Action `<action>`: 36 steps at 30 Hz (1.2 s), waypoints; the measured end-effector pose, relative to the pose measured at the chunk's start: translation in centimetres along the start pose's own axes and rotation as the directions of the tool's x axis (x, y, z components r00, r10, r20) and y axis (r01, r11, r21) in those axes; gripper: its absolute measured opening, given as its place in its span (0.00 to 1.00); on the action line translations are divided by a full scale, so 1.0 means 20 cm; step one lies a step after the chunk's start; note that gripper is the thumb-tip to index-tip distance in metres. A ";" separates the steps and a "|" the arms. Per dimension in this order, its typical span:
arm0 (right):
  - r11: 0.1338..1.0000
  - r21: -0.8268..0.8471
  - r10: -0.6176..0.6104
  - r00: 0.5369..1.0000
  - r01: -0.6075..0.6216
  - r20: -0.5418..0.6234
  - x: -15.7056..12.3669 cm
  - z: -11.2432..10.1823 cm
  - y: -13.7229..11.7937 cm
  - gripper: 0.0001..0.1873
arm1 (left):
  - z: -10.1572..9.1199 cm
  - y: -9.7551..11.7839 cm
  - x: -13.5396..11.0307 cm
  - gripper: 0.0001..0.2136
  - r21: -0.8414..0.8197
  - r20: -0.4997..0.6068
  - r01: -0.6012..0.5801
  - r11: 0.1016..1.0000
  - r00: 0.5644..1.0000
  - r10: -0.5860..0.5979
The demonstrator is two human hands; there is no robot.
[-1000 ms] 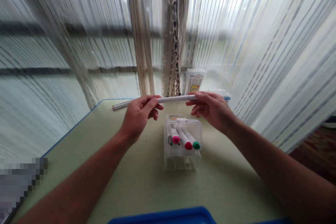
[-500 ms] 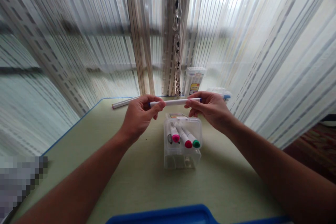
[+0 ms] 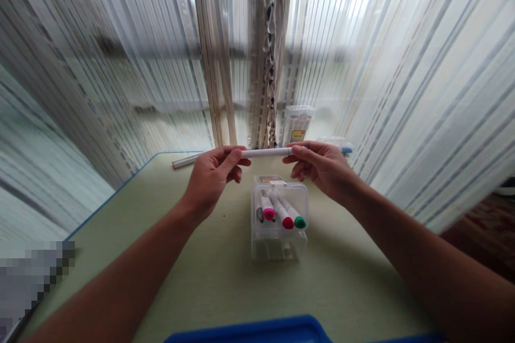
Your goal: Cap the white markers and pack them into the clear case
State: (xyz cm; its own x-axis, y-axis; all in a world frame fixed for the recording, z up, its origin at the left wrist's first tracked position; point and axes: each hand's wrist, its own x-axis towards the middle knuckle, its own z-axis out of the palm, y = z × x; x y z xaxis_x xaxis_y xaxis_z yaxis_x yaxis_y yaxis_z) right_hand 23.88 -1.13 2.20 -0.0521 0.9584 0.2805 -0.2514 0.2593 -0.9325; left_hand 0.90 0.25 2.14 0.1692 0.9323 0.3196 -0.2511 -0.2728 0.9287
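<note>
Several colour-ended markers (image 3: 288, 222) are held in a clear case (image 3: 263, 249) on the green table (image 3: 193, 268); a pen (image 3: 187, 161) is laid farther left, an upright box (image 3: 298, 119) set before a striped curtain (image 3: 161, 16). Above the table, one white marker (image 3: 265, 153) is gripped by left hand (image 3: 213, 177) and right hand (image 3: 322, 166).

Room to pass lies over the counter (image 3: 217, 284) between the left forearm (image 3: 137, 268) and the plastic box (image 3: 273, 249). Past the box, the left hand (image 3: 209, 179), white marker (image 3: 263, 153) and right hand (image 3: 322, 166) form a bar; the curtain (image 3: 161, 72) behind, blurred, seems to close the way.
</note>
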 end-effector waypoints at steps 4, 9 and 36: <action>1.000 0.024 0.018 1.000 -0.018 0.012 0.00 0.00 0.00 0.15 | 0.00 0.00 0.00 0.12 -0.062 -0.006 0.021 0.998 1.000 -0.021; 0.997 0.061 0.037 0.999 -0.039 0.026 0.00 0.00 -0.02 0.12 | 0.00 0.01 0.00 0.10 -0.113 -0.014 0.048 0.992 0.999 -0.050; 1.000 -0.006 -0.001 1.000 0.001 0.009 0.00 0.00 0.00 0.16 | -0.01 -0.02 0.00 0.12 0.106 0.025 -0.072 0.992 0.997 0.070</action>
State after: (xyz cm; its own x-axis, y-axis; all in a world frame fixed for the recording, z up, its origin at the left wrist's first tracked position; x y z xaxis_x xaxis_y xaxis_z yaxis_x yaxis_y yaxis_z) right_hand 23.89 -1.10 2.19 -0.0603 0.9570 0.2837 -0.2456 0.2612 -0.9335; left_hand 0.82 0.45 1.73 0.1749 0.9048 0.3883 -0.1605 -0.3629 0.9179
